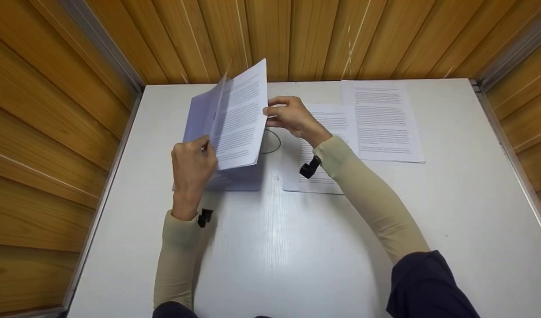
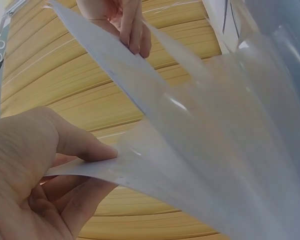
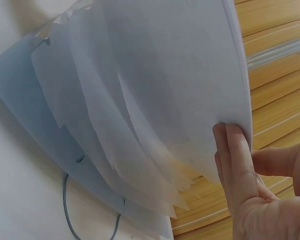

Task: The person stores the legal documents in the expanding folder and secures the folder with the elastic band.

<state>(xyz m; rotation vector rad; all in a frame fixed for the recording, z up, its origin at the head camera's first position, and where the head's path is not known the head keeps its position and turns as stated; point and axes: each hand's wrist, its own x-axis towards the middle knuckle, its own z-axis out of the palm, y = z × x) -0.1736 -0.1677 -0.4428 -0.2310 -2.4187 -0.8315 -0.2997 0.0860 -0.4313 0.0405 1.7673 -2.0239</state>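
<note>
A blue-grey plastic folder (image 1: 199, 105) stands partly open on the table's left half, with several translucent leaves (image 3: 97, 120) fanned out in the right wrist view. Printed sheets (image 1: 244, 117) are tilted up at the folder's right side. My left hand (image 1: 193, 163) pinches the edge of a translucent leaf (image 2: 140, 172) between thumb and fingers, low on the left. On the other side, my right hand (image 1: 292, 115) holds the right edge of the printed sheets, thumb on one face and fingers behind. Whether the sheets sit inside a pocket is hard to tell.
A thin cord loop (image 1: 280, 140) sticks out from the folder's right side. Printed pages (image 1: 383, 123) lie at the back right, beside another printed page (image 1: 319, 179) partly under my right forearm. Wood-panelled walls (image 1: 314, 39) border the white table (image 1: 270, 247).
</note>
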